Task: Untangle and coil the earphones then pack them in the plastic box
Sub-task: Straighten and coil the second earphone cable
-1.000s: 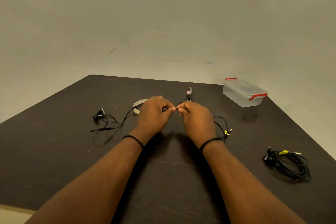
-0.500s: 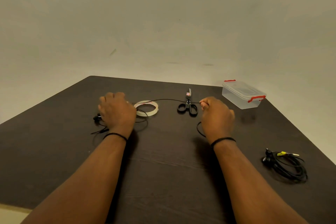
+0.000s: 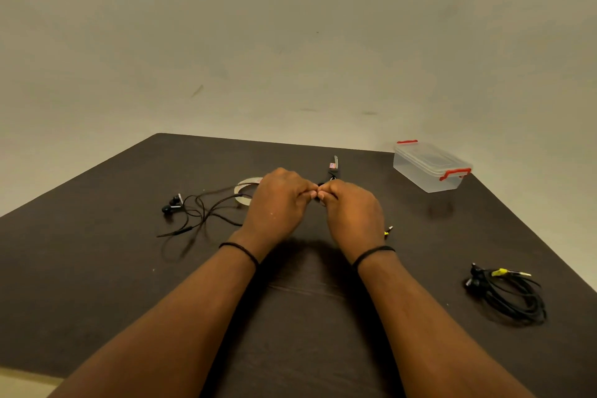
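Observation:
My left hand (image 3: 279, 200) and my right hand (image 3: 352, 215) meet fingertip to fingertip over the middle of the dark table (image 3: 97, 284), both pinching a thin black earphone cable. That cable trails left in loose loops (image 3: 200, 213) to a pair of black earbuds (image 3: 171, 203). Its yellow-marked plug (image 3: 388, 231) peeks out beside my right wrist. A second black earphone set (image 3: 510, 294) lies coiled at the right. The clear plastic box (image 3: 431, 166) with red clips stands closed at the back right.
A white tape roll (image 3: 245, 186) lies behind my left hand, partly hidden. Black-handled scissors (image 3: 333, 168) lie just beyond my fingertips. A pale wall rises behind the table's far edge.
Half a second ago my hands were spread wide with the cable stretched between them. They have come back together at the centre, and the cable on the left lies in slack loops.

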